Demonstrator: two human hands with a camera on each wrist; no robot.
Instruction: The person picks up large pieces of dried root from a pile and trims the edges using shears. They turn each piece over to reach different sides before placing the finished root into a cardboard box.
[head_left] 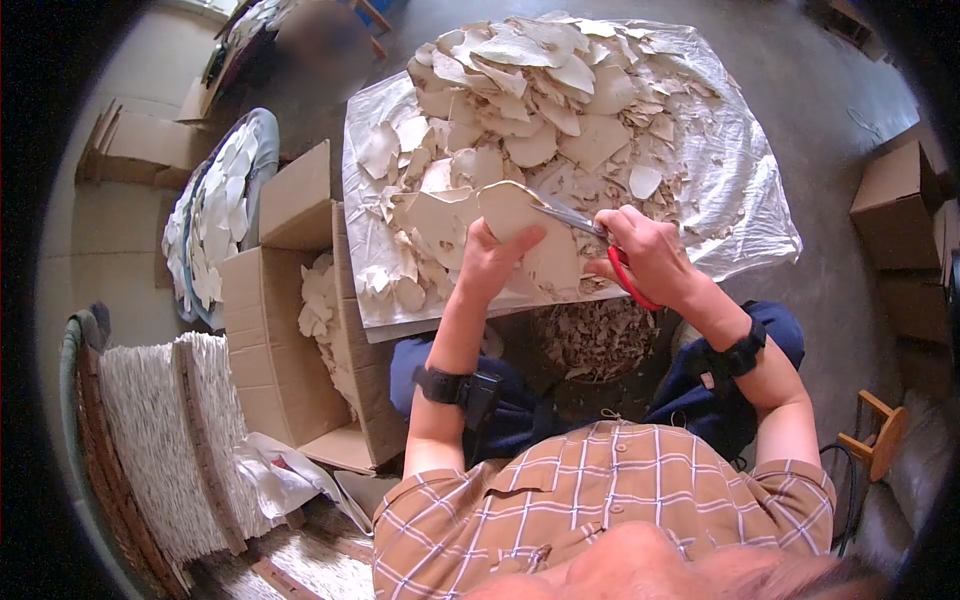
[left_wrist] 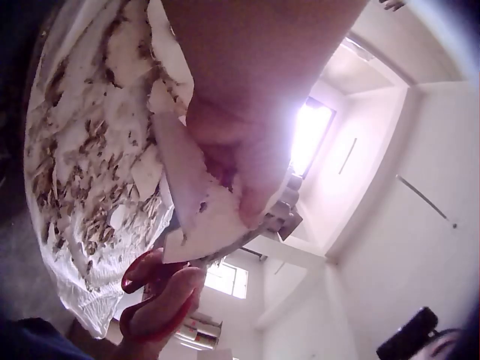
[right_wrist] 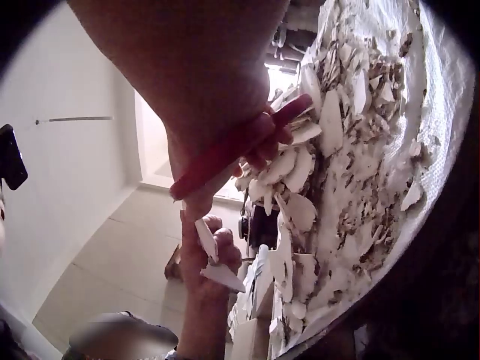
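Observation:
My left hand (head_left: 493, 258) pinches a thin, pale flat piece (head_left: 508, 205) with a brownish edge, thumb on top. From the other side my right hand (head_left: 652, 252) grips a pair of scissors (head_left: 572, 216), its fingers through the red handles (head_left: 630, 280). The blades meet the piece along its upper right edge. In the left wrist view the piece (left_wrist: 214, 225) stands between the left thumb and fingers, with the red handles (left_wrist: 139, 315) just below. The right wrist view shows the handles (right_wrist: 225, 154) around the right hand and the left hand (right_wrist: 196, 262) beyond.
A heap of similar pale pieces (head_left: 530, 90) covers much of the white sheet (head_left: 745, 190). Between the knees stands a container of small scraps (head_left: 595, 340). An open cardboard box (head_left: 280, 350) and a round tray of pieces (head_left: 265, 150) are at left, a wooden stool (head_left: 880, 435) at right.

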